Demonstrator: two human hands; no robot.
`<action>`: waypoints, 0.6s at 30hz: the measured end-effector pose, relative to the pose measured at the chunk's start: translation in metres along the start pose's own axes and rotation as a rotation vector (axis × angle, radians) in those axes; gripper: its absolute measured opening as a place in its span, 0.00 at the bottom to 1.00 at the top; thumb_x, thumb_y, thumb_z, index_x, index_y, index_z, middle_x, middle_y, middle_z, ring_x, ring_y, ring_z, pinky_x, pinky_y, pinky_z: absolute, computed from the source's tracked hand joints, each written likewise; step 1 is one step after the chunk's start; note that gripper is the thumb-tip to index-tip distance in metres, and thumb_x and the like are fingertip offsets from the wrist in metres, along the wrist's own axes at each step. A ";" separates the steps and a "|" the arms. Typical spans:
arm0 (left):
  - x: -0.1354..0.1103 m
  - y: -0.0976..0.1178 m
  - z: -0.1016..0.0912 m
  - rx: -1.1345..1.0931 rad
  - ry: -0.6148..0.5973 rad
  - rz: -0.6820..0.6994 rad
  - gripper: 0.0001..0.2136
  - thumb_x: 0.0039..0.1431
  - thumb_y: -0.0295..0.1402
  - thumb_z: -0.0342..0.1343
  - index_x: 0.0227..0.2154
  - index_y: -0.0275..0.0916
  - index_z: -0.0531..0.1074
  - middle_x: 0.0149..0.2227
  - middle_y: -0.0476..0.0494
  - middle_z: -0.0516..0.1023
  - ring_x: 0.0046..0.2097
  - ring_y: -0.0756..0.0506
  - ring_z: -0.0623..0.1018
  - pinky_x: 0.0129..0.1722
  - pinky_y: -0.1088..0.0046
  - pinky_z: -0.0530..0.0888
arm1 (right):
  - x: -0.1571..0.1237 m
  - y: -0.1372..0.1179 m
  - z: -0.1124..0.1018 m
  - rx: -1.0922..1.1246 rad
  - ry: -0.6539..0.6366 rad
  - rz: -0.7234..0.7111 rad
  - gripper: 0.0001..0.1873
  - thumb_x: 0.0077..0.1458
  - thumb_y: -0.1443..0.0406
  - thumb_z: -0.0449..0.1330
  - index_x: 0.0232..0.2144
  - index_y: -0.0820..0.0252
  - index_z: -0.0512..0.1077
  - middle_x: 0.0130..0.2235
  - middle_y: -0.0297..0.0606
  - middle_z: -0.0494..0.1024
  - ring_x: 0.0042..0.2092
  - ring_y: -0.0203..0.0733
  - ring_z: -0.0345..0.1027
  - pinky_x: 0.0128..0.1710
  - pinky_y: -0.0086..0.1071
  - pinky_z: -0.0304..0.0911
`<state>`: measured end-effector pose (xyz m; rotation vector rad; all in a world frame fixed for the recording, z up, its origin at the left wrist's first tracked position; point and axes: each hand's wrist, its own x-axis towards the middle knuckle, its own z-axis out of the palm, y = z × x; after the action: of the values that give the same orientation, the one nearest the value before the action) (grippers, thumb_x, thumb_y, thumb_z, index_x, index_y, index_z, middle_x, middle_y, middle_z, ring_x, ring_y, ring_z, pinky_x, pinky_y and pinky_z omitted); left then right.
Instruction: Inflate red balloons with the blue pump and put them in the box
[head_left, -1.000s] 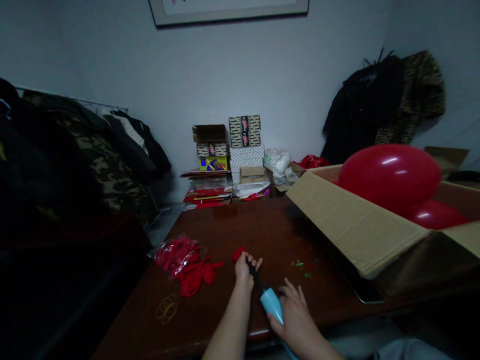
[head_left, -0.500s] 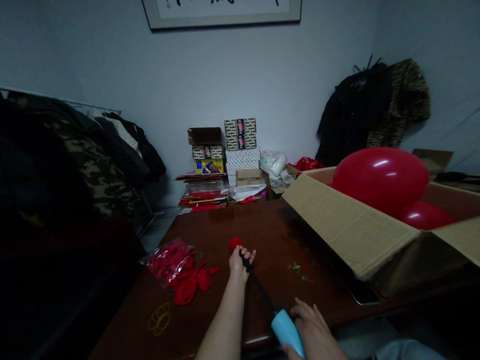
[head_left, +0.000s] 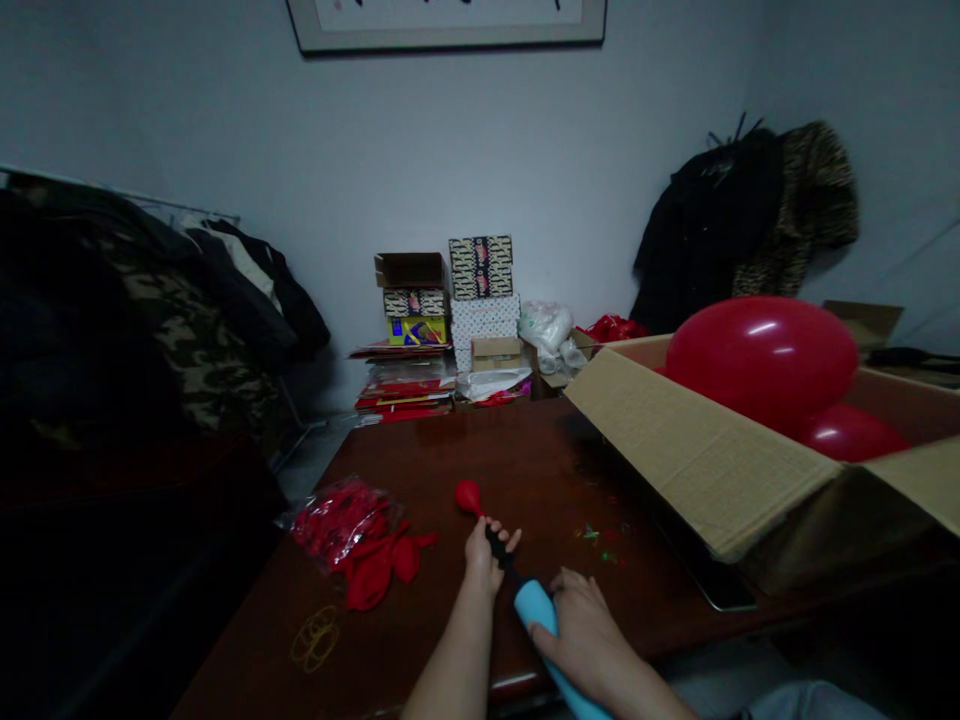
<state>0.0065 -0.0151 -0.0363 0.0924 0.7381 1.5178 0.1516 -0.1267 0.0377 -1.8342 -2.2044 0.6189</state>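
My left hand [head_left: 484, 552] is closed around the black nozzle end of a hand pump, where a small red balloon [head_left: 468, 496] sits, slightly swollen. My right hand [head_left: 581, 632] grips the light blue pump handle [head_left: 538, 612], pushed in close to the left hand. Both hands rest over the near edge of a dark wooden table [head_left: 487, 450]. Left of my hands lie a clear bag of red balloons [head_left: 335, 516] and loose flat red balloons [head_left: 382, 568].
An open cardboard box [head_left: 697, 450] on the right holds big inflated red balloons [head_left: 761, 358]. Yellow rubber bands [head_left: 313, 637] lie near the table's front left. Stacked boxes and papers [head_left: 450, 320] stand at the far end. Coats hang left and right.
My right hand pushed the blue handle forward toward the left hand, after pulling it back half a second ago. The small red balloon at the nozzle has grown a little.
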 end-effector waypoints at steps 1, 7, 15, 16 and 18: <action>-0.001 -0.001 -0.003 0.017 0.003 -0.006 0.05 0.57 0.30 0.48 0.26 0.38 0.60 0.20 0.54 0.61 0.19 0.54 0.63 0.36 0.59 0.74 | 0.007 -0.004 0.004 -0.016 0.008 0.000 0.27 0.45 0.55 0.51 0.44 0.68 0.68 0.49 0.50 0.68 0.56 0.53 0.53 0.58 0.43 0.39; -0.003 -0.001 -0.006 0.072 -0.040 -0.020 0.06 0.56 0.33 0.49 0.26 0.38 0.60 0.19 0.55 0.62 0.17 0.55 0.61 0.34 0.60 0.74 | 0.032 -0.021 0.026 -0.051 0.059 -0.006 0.26 0.49 0.55 0.48 0.43 0.66 0.70 0.49 0.49 0.68 0.58 0.53 0.50 0.58 0.45 0.35; 0.000 -0.006 -0.003 0.072 0.014 0.027 0.07 0.57 0.31 0.46 0.24 0.39 0.58 0.17 0.58 0.58 0.15 0.56 0.58 0.37 0.57 0.73 | 0.005 -0.006 0.027 -0.138 0.049 -0.020 0.25 0.48 0.55 0.50 0.42 0.67 0.71 0.51 0.50 0.67 0.59 0.53 0.48 0.59 0.47 0.32; 0.000 -0.006 -0.003 0.074 0.012 0.029 0.07 0.57 0.31 0.46 0.24 0.39 0.58 0.17 0.58 0.59 0.15 0.56 0.58 0.37 0.57 0.73 | -0.002 -0.002 0.026 -0.142 0.041 -0.032 0.25 0.48 0.55 0.50 0.42 0.67 0.71 0.51 0.51 0.67 0.59 0.53 0.48 0.59 0.47 0.32; -0.001 -0.005 -0.003 0.085 0.015 0.023 0.07 0.58 0.32 0.46 0.25 0.39 0.58 0.17 0.58 0.59 0.15 0.56 0.59 0.36 0.57 0.74 | -0.017 0.009 0.026 -0.152 0.006 -0.054 0.25 0.48 0.54 0.50 0.41 0.67 0.72 0.51 0.51 0.67 0.59 0.54 0.48 0.59 0.48 0.31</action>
<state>0.0093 -0.0174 -0.0408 0.1536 0.8163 1.5104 0.1526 -0.1469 0.0125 -1.8367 -2.3464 0.4465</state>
